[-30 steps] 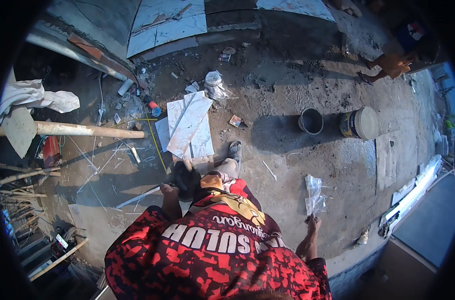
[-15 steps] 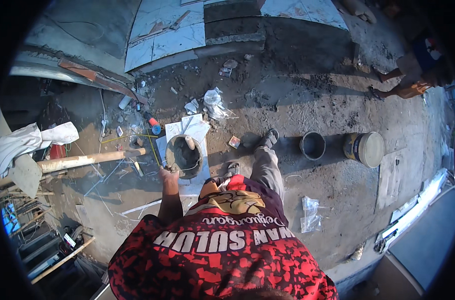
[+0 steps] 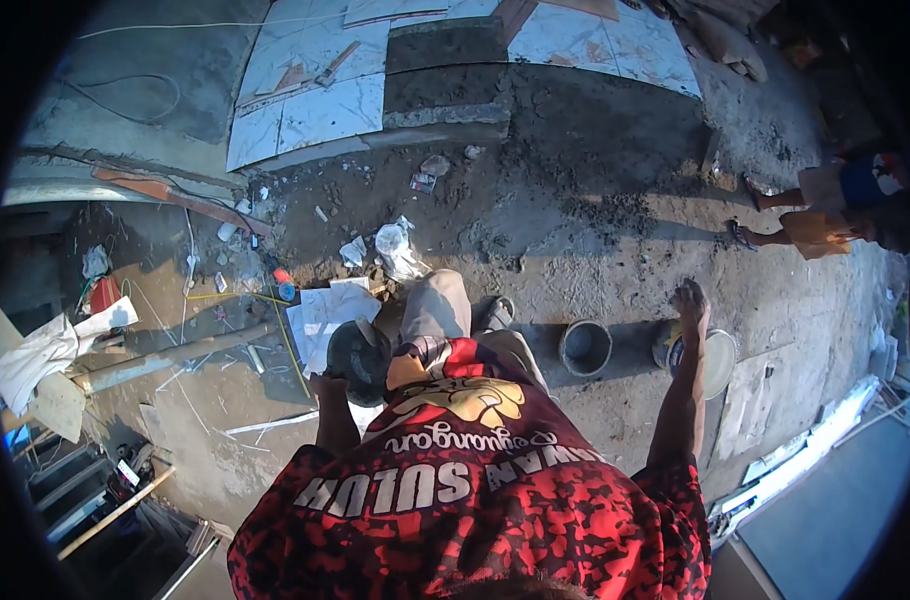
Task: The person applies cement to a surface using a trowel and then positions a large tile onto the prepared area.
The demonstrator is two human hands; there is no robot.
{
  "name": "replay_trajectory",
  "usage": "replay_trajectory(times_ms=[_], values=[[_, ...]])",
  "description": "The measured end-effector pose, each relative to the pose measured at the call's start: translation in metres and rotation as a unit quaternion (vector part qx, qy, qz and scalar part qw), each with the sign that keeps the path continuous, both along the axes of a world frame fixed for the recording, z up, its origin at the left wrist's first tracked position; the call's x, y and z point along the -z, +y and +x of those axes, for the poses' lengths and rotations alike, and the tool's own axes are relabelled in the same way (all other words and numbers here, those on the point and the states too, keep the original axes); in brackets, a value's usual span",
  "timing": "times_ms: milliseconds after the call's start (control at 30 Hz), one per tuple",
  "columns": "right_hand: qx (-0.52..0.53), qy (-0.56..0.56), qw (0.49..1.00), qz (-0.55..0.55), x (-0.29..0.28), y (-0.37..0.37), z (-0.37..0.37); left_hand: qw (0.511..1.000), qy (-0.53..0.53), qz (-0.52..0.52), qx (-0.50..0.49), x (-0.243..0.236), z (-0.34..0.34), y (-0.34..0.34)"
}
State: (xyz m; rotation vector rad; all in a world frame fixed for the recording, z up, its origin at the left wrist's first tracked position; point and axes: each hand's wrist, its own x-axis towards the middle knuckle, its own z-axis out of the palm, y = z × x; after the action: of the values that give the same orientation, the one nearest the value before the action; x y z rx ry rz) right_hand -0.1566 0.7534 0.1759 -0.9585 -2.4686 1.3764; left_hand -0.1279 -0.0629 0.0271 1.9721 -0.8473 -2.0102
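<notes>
My left hand (image 3: 328, 384) is closed on a dark bucket (image 3: 358, 358) beside my leg, over white marble-patterned tile pieces (image 3: 318, 335); what is inside the bucket is hidden. My right hand (image 3: 691, 300) is stretched out above a tall lidded pail (image 3: 718, 362), its fingers loosely bent and apart, holding nothing that I can see; I cannot tell if it touches anything. Left of that pail stands a round bucket (image 3: 585, 347) with dark contents.
A person (image 3: 820, 228) in an orange garment stands at the right. Laid tiles (image 3: 325, 115) edge the step ahead. Crumpled plastic (image 3: 397, 250), a pole (image 3: 205, 355) and scraps lie on the rough floor. White lengths of trim (image 3: 805, 440) lie by the right edge.
My left hand has swung the bucket back against my leg. My right hand let go of clear plastic and has reached up and forward over the pail. My legs have stepped.
</notes>
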Motion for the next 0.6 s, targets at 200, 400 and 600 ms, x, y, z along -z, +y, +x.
replay_trajectory(times_ms=[200,400,600], values=[[-0.06,-0.08,0.994,-0.054,0.013,-0.03,-0.106,0.991,-0.075,0.043,-0.099,0.027,-0.034,-0.001],[-0.142,-0.335,0.931,0.017,0.097,-0.106,-0.007,0.99,-0.088,0.095,-0.062,0.05,-0.135,0.01],[-0.081,-0.306,0.93,-0.189,0.122,-0.183,-0.062,0.996,-0.019,0.092,-0.012,0.038,-0.199,0.039]])
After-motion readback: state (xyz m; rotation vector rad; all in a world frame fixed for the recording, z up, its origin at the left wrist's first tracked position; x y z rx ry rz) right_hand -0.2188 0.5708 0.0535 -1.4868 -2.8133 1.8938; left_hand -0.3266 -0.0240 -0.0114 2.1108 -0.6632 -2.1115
